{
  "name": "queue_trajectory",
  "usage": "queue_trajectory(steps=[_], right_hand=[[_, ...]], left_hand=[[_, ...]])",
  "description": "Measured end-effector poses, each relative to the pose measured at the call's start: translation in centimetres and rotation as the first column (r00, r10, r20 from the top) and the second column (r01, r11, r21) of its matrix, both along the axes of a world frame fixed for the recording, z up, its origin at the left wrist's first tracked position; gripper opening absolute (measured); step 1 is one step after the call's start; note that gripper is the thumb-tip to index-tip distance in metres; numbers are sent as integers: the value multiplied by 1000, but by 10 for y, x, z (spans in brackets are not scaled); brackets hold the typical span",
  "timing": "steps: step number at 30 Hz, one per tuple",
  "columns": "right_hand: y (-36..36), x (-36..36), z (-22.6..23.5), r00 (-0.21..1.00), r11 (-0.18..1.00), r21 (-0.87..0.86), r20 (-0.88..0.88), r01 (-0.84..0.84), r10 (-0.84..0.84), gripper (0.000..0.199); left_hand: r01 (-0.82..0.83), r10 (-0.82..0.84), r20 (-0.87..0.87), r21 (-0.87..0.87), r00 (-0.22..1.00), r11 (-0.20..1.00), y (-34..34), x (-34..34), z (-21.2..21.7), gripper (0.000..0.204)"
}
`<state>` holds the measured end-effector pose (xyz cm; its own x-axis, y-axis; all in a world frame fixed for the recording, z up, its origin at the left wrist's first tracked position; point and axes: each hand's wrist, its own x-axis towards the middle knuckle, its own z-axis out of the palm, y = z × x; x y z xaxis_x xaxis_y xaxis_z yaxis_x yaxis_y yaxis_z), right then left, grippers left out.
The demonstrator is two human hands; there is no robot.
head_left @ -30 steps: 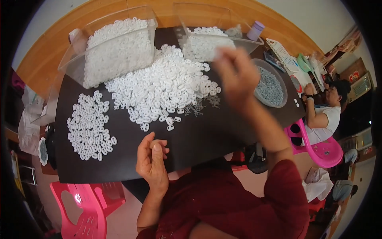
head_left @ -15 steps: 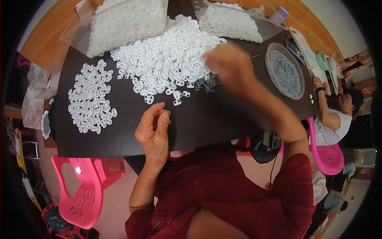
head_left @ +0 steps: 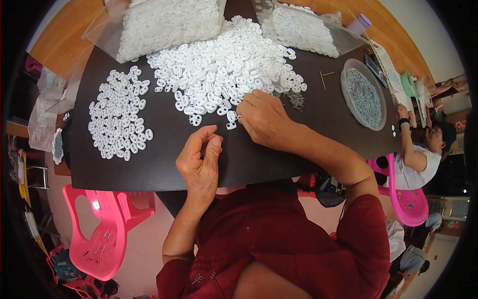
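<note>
At eight o'clock, a pink plastic chair (head_left: 110,236); near nine, a crumpled clear plastic bag (head_left: 42,122); at half past one, a lavender container (head_left: 360,23); near three, a seated co-worker (head_left: 419,165) in white.

The person wears a dark red shirt (head_left: 298,219) with short, loose sleeves (head_left: 366,222), which end above the elbow. On the chest there are two small pale sprigs (head_left: 198,279), like leaves. The forearms (head_left: 323,147) are bare, down to the left hand (head_left: 198,162) and the right hand (head_left: 265,119).
</note>
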<state>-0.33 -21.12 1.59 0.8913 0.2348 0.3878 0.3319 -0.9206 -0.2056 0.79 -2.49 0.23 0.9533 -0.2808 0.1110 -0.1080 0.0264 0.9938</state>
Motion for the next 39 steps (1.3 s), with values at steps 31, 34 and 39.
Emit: queue_trajectory(steps=[31,34,39], right_hand=[[20,-29,14,988,849,506,-61,152,-140,14],[11,-15,-1,982,927,357,97,117,-161,14],[26,-2,-2,974,967,160,80,196,-210,19]], left_hand=[[147,-259,-297,-352,919,924,10,-2,8,13],[97,-230,-332,-372,915,923,12,1,10,11],[82,-223,-346,-378,911,922,13,0,8,12]])
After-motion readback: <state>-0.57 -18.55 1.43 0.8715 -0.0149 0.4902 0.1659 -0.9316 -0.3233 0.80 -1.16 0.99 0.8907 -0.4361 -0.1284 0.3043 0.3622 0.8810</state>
